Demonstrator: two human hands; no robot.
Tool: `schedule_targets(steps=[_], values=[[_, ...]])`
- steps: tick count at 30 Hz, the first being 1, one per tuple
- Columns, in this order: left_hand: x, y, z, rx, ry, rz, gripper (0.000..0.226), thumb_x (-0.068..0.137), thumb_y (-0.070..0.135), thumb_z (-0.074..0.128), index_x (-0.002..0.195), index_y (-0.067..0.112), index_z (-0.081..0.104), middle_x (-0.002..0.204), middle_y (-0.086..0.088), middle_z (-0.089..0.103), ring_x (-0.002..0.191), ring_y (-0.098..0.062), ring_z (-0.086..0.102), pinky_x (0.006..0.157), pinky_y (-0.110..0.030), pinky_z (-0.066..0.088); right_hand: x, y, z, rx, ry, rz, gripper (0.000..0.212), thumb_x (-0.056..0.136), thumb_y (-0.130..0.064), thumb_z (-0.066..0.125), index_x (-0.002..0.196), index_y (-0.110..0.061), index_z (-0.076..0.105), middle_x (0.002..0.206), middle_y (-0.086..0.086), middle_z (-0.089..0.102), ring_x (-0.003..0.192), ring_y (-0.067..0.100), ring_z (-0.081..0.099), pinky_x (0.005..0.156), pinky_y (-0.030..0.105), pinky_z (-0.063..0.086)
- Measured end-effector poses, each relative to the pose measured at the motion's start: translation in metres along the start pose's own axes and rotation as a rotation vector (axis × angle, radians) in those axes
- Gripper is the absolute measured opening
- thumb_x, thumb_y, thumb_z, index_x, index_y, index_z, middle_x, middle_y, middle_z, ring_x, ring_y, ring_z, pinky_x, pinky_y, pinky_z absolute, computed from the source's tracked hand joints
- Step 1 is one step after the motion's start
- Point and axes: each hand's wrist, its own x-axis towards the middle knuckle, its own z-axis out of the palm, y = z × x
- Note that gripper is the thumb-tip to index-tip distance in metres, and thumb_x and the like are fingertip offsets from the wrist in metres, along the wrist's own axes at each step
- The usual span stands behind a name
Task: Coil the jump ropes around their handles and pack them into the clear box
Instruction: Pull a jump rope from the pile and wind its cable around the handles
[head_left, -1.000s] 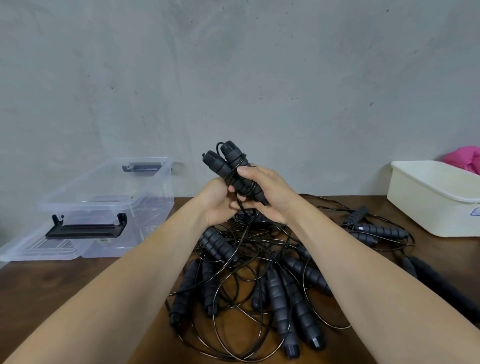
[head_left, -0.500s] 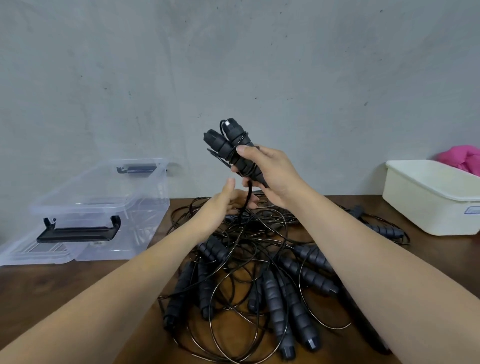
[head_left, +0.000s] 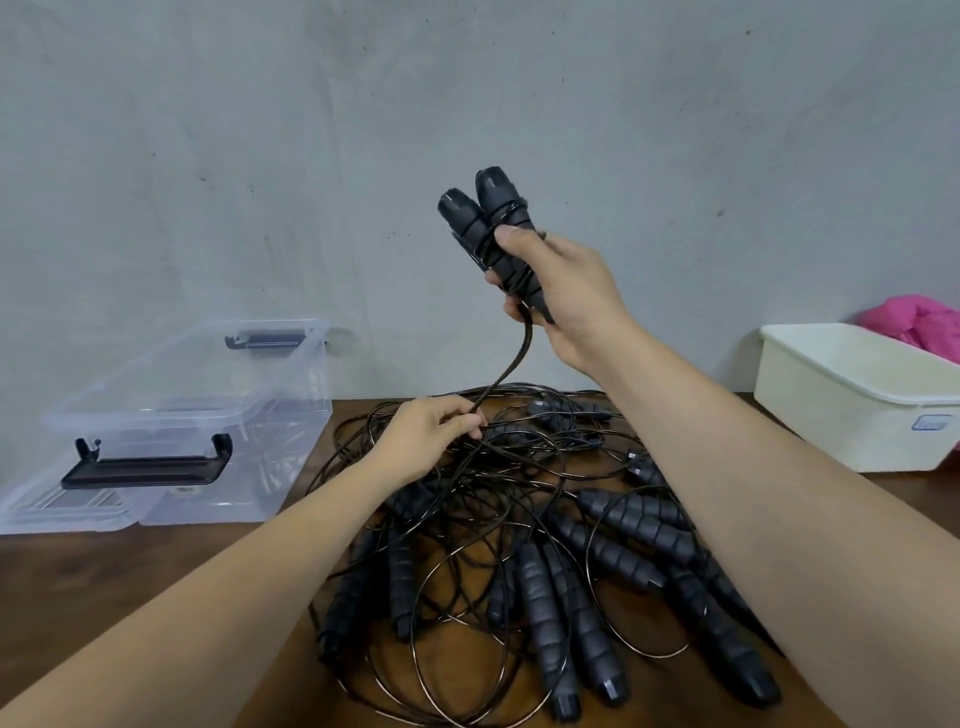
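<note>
Right hand (head_left: 566, 291) raised, fingers (head_left: 511, 240) wrapped tight round a pair of ribbed black jump-rope handles (head_left: 485, 223), likely to steady them for coiling. Below, left hand (head_left: 426, 436), fingers (head_left: 470, 428) pinching the thin black cord (head_left: 511, 364), seemingly to draw slack from the tangled heap of black ropes (head_left: 545, 545) under both hands. Left of the fingers on the dark wooden surface (head_left: 78, 587), a clear plastic box (head_left: 208, 415), open; behind, a grey concrete wall (head_left: 260, 156).

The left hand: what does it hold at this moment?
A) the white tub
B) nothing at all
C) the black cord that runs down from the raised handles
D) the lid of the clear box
C: the left hand pinches the black cord that hangs from the pair of handles in the right hand.
</note>
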Motion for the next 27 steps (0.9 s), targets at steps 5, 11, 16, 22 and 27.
schedule_targets(steps=[5, 11, 16, 22, 27], values=[[0.005, 0.007, -0.002, -0.404, 0.014, -0.103, 0.02, 0.11, 0.029, 0.057, 0.104, 0.021, 0.074, 0.095, -0.001, 0.078, 0.091, -0.009, 0.067, 0.071, -0.027, 0.048, -0.008, 0.028, -0.01, -0.128, 0.042, -0.147, 0.009, 0.095, -0.024, 0.079, 0.102, -0.019, 0.082, 0.084, 0.006, 0.074, 0.079, 0.018, 0.067, 0.065, 0.027, 0.049], [0.016, 0.025, -0.022, -0.798, 0.146, -0.294, 0.022, 0.113, 0.025, 0.051, 0.104, 0.013, 0.067, 0.095, -0.005, 0.075, 0.085, -0.017, 0.078, 0.049, -0.018, 0.047, -0.042, 0.088, -0.013, -0.056, 0.029, 0.101, 0.018, 0.095, -0.025, 0.082, 0.113, -0.022, 0.082, 0.098, 0.004, 0.079, 0.091, 0.019, 0.074, 0.084, 0.041, 0.061], [0.035, 0.043, -0.065, -0.851, 0.31, -0.284, 0.024, 0.114, 0.016, 0.046, 0.098, 0.011, 0.064, 0.092, -0.003, 0.074, 0.073, -0.014, 0.078, 0.043, -0.016, 0.038, -0.065, 0.115, -0.013, 0.033, 0.07, 0.183, 0.021, 0.098, -0.024, 0.079, 0.119, -0.018, 0.08, 0.101, 0.005, 0.08, 0.097, 0.02, 0.077, 0.093, 0.047, 0.063], [0.036, 0.041, -0.08, -0.833, 0.289, -0.426, 0.027, 0.116, 0.022, 0.039, 0.101, 0.01, 0.058, 0.095, -0.009, 0.074, 0.076, -0.018, 0.08, 0.045, -0.017, 0.048, -0.055, 0.101, -0.017, -0.023, 0.092, 0.184, 0.017, 0.096, -0.031, 0.081, 0.111, -0.023, 0.083, 0.091, 0.003, 0.078, 0.081, 0.023, 0.067, 0.081, 0.043, 0.068], [0.042, 0.053, -0.125, -0.854, 0.585, -0.14, 0.022, 0.114, 0.024, 0.043, 0.1, 0.017, 0.059, 0.082, 0.003, 0.074, 0.084, -0.016, 0.078, 0.061, -0.023, 0.045, -0.061, 0.11, -0.023, -0.009, 0.124, 0.205, 0.019, 0.095, -0.03, 0.082, 0.114, -0.024, 0.082, 0.099, 0.002, 0.079, 0.091, 0.017, 0.075, 0.079, 0.04, 0.067]])
